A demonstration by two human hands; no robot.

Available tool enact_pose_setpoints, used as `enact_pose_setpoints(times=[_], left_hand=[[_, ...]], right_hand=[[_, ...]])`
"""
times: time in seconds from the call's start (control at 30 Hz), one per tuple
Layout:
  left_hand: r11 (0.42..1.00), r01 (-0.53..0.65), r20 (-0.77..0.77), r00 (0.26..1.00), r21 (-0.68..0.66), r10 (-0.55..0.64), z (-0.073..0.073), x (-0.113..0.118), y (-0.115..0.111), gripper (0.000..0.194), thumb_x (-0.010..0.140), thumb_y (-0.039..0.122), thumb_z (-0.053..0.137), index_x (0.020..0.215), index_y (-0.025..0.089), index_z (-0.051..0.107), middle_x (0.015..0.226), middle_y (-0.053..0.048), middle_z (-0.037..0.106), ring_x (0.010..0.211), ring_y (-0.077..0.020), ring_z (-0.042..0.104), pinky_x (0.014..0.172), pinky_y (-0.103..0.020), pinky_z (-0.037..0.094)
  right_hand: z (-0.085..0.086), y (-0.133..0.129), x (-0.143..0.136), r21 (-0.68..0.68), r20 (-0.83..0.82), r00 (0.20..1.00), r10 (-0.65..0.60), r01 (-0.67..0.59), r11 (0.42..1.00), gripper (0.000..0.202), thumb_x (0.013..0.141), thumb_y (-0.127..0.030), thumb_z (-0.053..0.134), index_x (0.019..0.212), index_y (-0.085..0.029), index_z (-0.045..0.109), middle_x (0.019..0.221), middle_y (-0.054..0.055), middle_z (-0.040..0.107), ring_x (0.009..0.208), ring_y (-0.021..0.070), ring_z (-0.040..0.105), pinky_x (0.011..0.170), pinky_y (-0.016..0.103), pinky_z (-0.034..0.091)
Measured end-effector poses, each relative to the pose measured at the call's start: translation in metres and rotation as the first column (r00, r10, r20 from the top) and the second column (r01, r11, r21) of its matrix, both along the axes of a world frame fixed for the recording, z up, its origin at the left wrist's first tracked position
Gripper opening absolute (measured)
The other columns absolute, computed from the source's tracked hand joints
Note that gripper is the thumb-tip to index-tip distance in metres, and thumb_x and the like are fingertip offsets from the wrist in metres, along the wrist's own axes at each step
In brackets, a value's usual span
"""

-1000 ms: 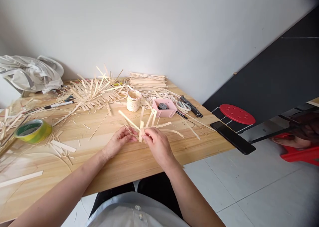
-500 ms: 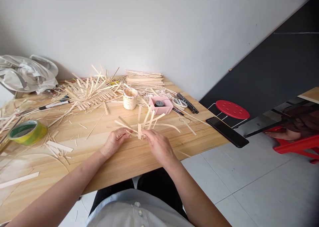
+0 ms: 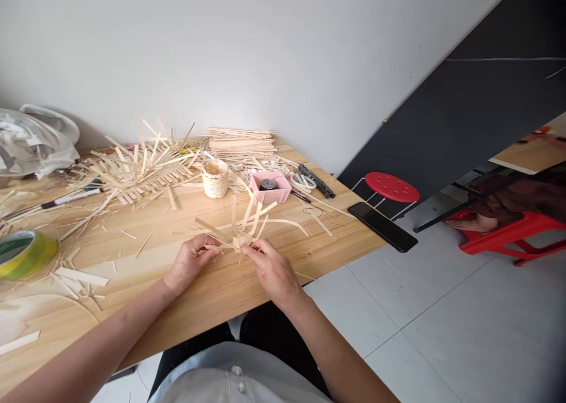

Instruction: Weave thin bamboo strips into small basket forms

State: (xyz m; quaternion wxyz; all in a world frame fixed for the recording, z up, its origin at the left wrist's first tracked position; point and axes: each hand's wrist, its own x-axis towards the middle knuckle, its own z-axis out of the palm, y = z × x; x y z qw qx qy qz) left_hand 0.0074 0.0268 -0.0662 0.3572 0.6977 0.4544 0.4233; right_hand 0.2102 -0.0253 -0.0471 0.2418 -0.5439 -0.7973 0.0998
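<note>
A small woven piece [image 3: 242, 236] of pale wooden strips, with several strips fanning up and outward, is between my hands just above the table's front part. My left hand [image 3: 193, 261] pinches a thin strip that runs from the left side of the piece. With thumb and fingers, my right hand [image 3: 273, 272] grips the lower right edge of the piece. Behind it stands a small round woven basket [image 3: 215, 182]. A pink tray [image 3: 270, 193] holding a dark spool [image 3: 267, 184] lies to the basket's right.
Loose strips [image 3: 145, 173] and a strip bundle [image 3: 242, 143] cover the table's back. Scissors [image 3: 303, 182], a black tool [image 3: 316, 180] and a phone [image 3: 382, 226] lie right, tape [image 3: 27, 253] left. A red stool [image 3: 392, 187] stands beyond; a person's foot [image 3: 473, 222] shows far right.
The view has turned slightly right. The woven piece has tilted, so its round inside now shows. My left hand has moved a little away from it, along the thin strip.
</note>
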Motion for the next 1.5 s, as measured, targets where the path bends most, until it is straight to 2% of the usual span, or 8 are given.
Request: enact_pose_setpoints(times=[0.37,0.53,0.7,0.8,0.93,1.17,1.3,1.5], left_hand=[[0.994,0.096,0.032,0.995,-0.049,-0.095,0.005,-0.001,-0.005,0.017,0.075,0.035,0.058,0.076,0.019,0.063,0.084,-0.004,0.069,0.080,-0.0165,0.063,0.077,-0.031,0.050],[0.994,0.065,0.005,0.998,-0.084,-0.064,0.003,-0.010,-0.008,0.023,0.080,0.039,0.052,0.087,0.019,0.060,0.083,-0.004,0.065,0.075,-0.0161,0.063,0.071,-0.032,0.053],[0.996,-0.050,0.113,0.992,-0.077,0.059,0.011,-0.019,-0.014,0.028,0.082,0.045,0.047,0.086,0.018,0.054,0.093,-0.007,0.062,0.082,-0.0178,0.063,0.074,-0.036,0.054],[0.992,-0.110,0.187,0.975,-0.059,0.119,0.020,-0.031,-0.015,0.028,0.082,0.045,0.047,0.089,0.019,0.052,0.094,-0.006,0.062,0.086,-0.0178,0.062,0.076,-0.038,0.054],[0.971,-0.240,0.334,0.915,-0.005,0.228,0.032,-0.050,-0.015,0.029,0.080,0.046,0.051,0.089,0.019,0.048,0.093,-0.006,0.063,0.089,-0.0195,0.063,0.075,-0.039,0.054],[0.943,-0.332,0.372,0.879,0.026,0.299,0.049,-0.056,-0.019,0.030,0.080,0.047,0.051,0.086,0.019,0.046,0.095,-0.006,0.064,0.084,-0.0186,0.065,0.073,-0.037,0.054],[0.965,-0.252,0.365,0.907,0.073,0.209,0.051,-0.057,-0.021,0.025,0.082,0.043,0.049,0.089,0.019,0.047,0.098,-0.006,0.062,0.090,-0.0196,0.063,0.075,-0.038,0.054],[0.977,-0.150,0.273,0.956,0.152,0.105,0.054,-0.049,-0.022,0.018,0.084,0.037,0.048,0.089,0.020,0.051,0.098,-0.005,0.060,0.095,-0.0197,0.061,0.077,-0.037,0.054]], right_hand=[[-0.002,0.006,-0.006,0.035,-0.142,0.987,0.078,-0.074,0.997,0.037,0.082,-0.004,0.036,0.104,-0.019,0.061,0.092,0.007,0.061,0.081,0.0154,0.058,0.070,0.024,0.047],[0.013,0.002,-0.011,0.125,-0.266,0.956,0.120,-0.089,0.988,0.036,0.083,-0.006,0.033,0.103,-0.016,0.062,0.086,0.008,0.062,0.069,0.0143,0.059,0.060,0.023,0.048],[0.051,-0.009,0.020,0.363,-0.435,0.900,-0.007,0.183,0.914,0.032,0.085,-0.012,0.039,0.106,-0.022,0.060,0.080,0.005,0.063,0.065,0.0145,0.059,0.058,0.025,0.049],[0.061,-0.004,0.051,0.237,-0.344,0.918,-0.196,0.287,0.928,0.028,0.085,-0.017,0.040,0.101,-0.022,0.062,0.084,0.006,0.063,0.059,0.0147,0.059,0.058,0.028,0.048],[0.045,0.015,0.070,0.050,-0.163,0.952,-0.260,0.271,0.961,0.030,0.079,-0.013,0.040,0.097,-0.019,0.063,0.085,0.006,0.066,0.063,0.0164,0.058,0.057,0.028,0.045],[0.023,0.060,0.026,-0.071,-0.059,0.994,-0.094,0.090,0.993,0.029,0.075,-0.004,0.042,0.084,-0.019,0.066,0.077,0.006,0.067,0.073,0.0170,0.060,0.064,0.025,0.041],[0.045,0.073,0.011,-0.132,-0.407,0.912,-0.061,0.007,0.991,0.025,0.085,-0.019,0.041,0.091,-0.016,0.065,0.090,0.009,0.067,0.079,0.0187,0.062,0.067,0.028,0.046],[0.054,0.077,-0.017,-0.493,-0.701,0.713,-0.025,-0.459,0.739,0.043,0.075,-0.035,0.061,0.114,-0.019,0.055,0.101,0.007,0.064,0.068,0.0125,0.063,0.054,0.022,0.048]])
